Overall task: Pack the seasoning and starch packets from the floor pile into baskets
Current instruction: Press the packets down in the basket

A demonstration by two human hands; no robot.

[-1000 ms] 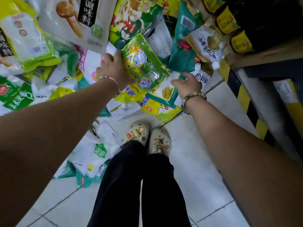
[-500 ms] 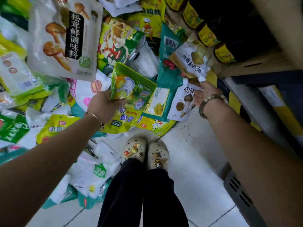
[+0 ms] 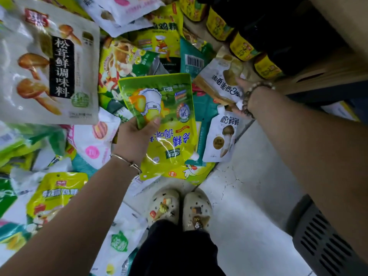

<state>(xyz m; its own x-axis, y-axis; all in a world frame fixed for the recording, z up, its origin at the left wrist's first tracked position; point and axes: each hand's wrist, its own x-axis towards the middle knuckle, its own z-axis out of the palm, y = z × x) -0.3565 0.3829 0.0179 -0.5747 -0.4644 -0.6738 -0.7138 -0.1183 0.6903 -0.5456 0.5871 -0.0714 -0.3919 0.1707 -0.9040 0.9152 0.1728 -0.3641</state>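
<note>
The left hand (image 3: 137,134) pinches a green-and-yellow seasoning pouch (image 3: 165,120) by one side, thumb on its front, lifted just over the floor pile (image 3: 59,62). The right hand (image 3: 240,84) reaches a white mushroom pouch (image 3: 219,80) at the pile's edge by the shelf; I cannot tell whether it grips. Held so, the glossy pouch could slip, and the dark slatted thing (image 3: 322,246), possibly a basket, sits well apart

White mushroom pouch (image 3: 49,62) reads "松茸鲜调味料", yellow-green pouch (image 3: 165,116) "鸡精", spouted pouch (image 3: 221,136) "松鲜鲜", both upside down.
</note>
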